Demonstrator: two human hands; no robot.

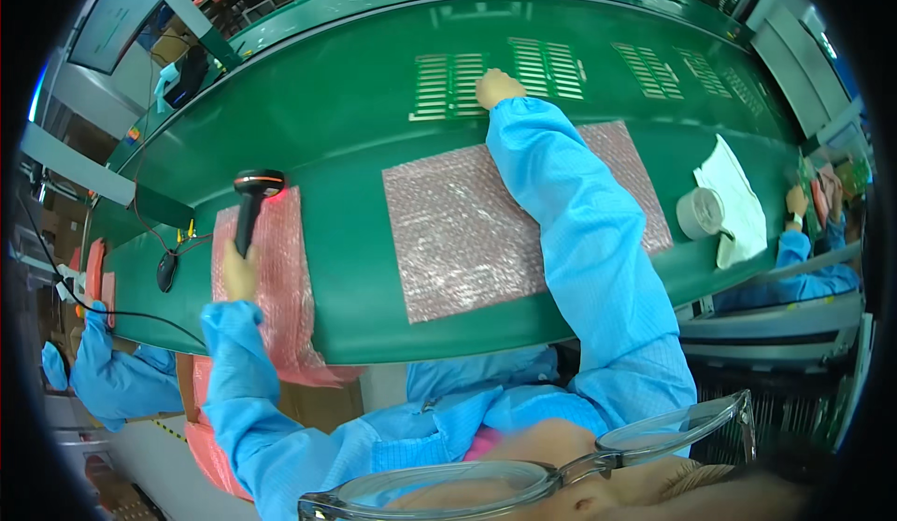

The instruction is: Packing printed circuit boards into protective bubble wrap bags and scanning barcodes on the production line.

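Right hand (498, 87), arm fully extended, fingers curled onto a green slotted circuit panel (448, 85). Left hand (239, 271), fingers wrapped, grips a black handheld barcode scanner (250, 205) over pink bubble wrap (276, 278).

Five circuit panels (547, 69), two bubble-wrap sheets (467, 231), one scanner (250, 205), one tape roll (700, 213).

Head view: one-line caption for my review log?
Left hand grips barcode scanner; right hand reaches a green circuit-board panel on conveyor belt.

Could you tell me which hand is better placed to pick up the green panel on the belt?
Right, I think: the right hand already rests on the green panel, while the left hand grips the barcode scanner near the table edge.
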